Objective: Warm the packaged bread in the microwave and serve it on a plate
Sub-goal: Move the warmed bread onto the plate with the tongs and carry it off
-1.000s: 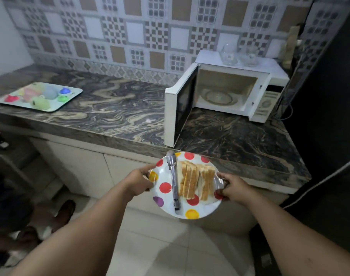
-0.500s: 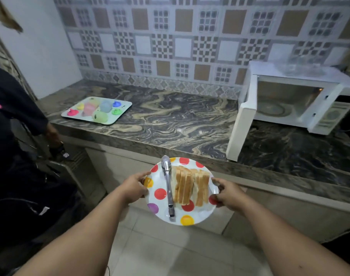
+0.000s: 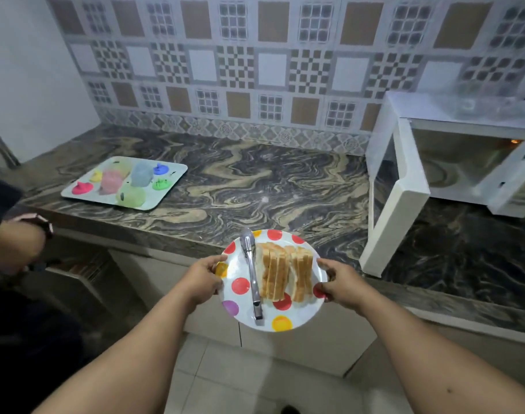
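Near the bottom centre of the frame a round white plate (image 3: 297, 319) with coloured dots is held in the air in front of the counter edge, over the pale floor tiles (image 3: 225, 380) and the cabinet fronts. The left hand (image 3: 202, 279) grips the plate's left rim, thumb on top and fingers curled underneath, and the right hand (image 3: 342, 283) grips the right rim in the same way, so both hands are closed on the plate. On the plate stand two groups of sliced bread (image 3: 286, 271), slices on edge and leaning against one another, filling the middle and right of the plate. Just left of the bread lie metal tongs (image 3: 250, 270), running lengthwise from the far rim toward the near rim, beside the slices. Behind the plate stretches a dark marbled counter (image 3: 255, 180) with swirling cream veins. At the right of the frame a white microwave (image 3: 464, 115) sits on the counter with its door (image 3: 395, 210) swung wide open toward the camera, its lit inside bare to view. At the left middle of the frame a pale tray (image 3: 171, 186) rests on the counter, carrying small coloured pieces in pink, green, blue and yellow; what they are is too blurred to tell. A patterned tiled wall (image 3: 255, 55) fills the top of the frame. At the far left edge another person's arm in a dark sleeve (image 3: 1, 198) shows
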